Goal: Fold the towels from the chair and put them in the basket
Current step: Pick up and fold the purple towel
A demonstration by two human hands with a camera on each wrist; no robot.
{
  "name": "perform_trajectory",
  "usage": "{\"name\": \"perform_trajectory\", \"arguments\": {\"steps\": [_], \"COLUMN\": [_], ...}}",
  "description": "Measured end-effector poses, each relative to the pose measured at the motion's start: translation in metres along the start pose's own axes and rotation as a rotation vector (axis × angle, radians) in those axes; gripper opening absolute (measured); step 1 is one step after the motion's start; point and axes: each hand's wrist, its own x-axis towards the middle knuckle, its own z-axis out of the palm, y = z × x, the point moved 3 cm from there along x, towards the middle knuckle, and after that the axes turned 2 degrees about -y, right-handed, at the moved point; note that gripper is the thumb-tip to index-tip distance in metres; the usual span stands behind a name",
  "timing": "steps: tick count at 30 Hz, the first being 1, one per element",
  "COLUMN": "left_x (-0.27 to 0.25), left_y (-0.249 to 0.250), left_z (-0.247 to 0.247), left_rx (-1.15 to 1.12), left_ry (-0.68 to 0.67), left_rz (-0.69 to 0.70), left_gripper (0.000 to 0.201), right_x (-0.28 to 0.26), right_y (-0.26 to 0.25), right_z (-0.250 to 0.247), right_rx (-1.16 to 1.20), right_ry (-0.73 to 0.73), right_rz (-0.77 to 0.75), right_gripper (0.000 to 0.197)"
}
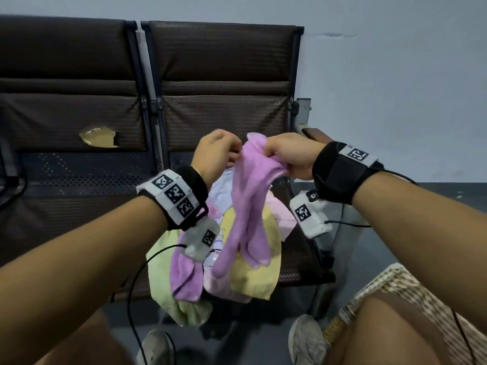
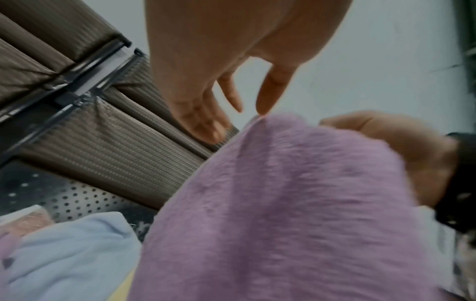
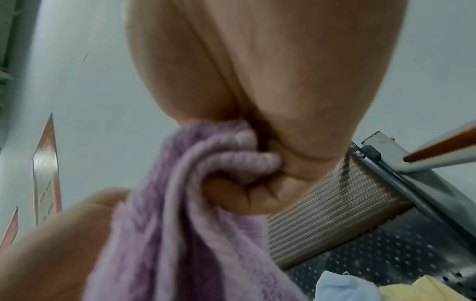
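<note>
Purple towel (image 1: 247, 206): lifted above the towel pile (image 1: 253, 272) on the chair (image 1: 224, 75). Right hand (image 1: 290, 156) fist-grips a bunched edge; left hand (image 1: 216, 151) fingers half-open, touching the top edge. Advice: find two corners, spread taut before folding.

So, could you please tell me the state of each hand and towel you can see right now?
Left hand: fingertips at the towel's top edge, grip unclear.
Right hand: grips the bunched towel.
Purple towel: lifted, hanging unfolded.
Towel pile: heaped unfolded on the chair.
</note>
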Motion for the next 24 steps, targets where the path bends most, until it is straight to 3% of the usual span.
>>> {"name": "perform_trajectory", "arguments": {"steps": [2, 4, 6, 7, 8, 10, 12, 13, 15, 18, 21, 24], "left_x": [0.007, 0.011, 0.012, 0.014, 0.02, 0.034, 0.045, 0.05, 0.062, 0.071, 0.071, 0.06], "left_y": [-0.003, -0.004, -0.006, -0.007, -0.007, -0.009, -0.005, -0.002, 0.005, 0.021, 0.025, 0.0], "left_z": [-0.005, -0.006, -0.005, -0.007, -0.009, -0.016, -0.017, -0.018, -0.018, -0.017, -0.021, -0.028], "left_rx": [0.078, 0.036, -0.122, -0.146, -0.12, 0.003, 0.112, 0.17, 0.215, 0.168, 0.082, 0.009], "left_ry": [0.033, -0.169, -0.413, -0.442, -0.392, -0.184, -0.063, -0.021, 0.043, 0.073, 0.048, 0.031], "left_rz": [-0.055, -0.132, -0.218, -0.242, -0.238, -0.162, -0.076, -0.035, 0.045, 0.149, 0.181, 0.048], "left_gripper": [0.035, 0.046, 0.043, 0.04, 0.036, 0.024, 0.01, 0.009, 0.014, 0.021, 0.019, 0.017], "right_x": [-0.001, 0.001, 0.002, 0.003, 0.006, 0.012, 0.021, 0.025, 0.029, 0.033, 0.035, 0.032], "right_y": [-0.004, -0.007, -0.011, -0.011, -0.011, -0.013, -0.015, -0.017, -0.018, -0.016, -0.013, 0.007], "right_z": [0.001, 0.0, -0.005, -0.009, -0.015, -0.03, -0.046, -0.054, -0.066, -0.073, -0.07, -0.063], "right_rx": [0.019, 0.047, 0.049, 0.043, -0.005, -0.341, -0.758, -0.838, -0.725, -0.498, -0.416, -0.505], "right_ry": [-0.055, -0.08, -0.084, -0.096, -0.111, -0.084, 0.091, 0.205, 0.35, 0.447, 0.422, 0.315], "right_rz": [-0.014, -0.007, 0.01, 0.026, 0.036, 0.002, -0.071, -0.117, -0.212, -0.306, -0.374, -0.369], "right_gripper": [0.02, 0.024, 0.011, 0.007, 0.015, 0.031, 0.03, 0.025, 0.016, 0.02, 0.028, 0.03]}}
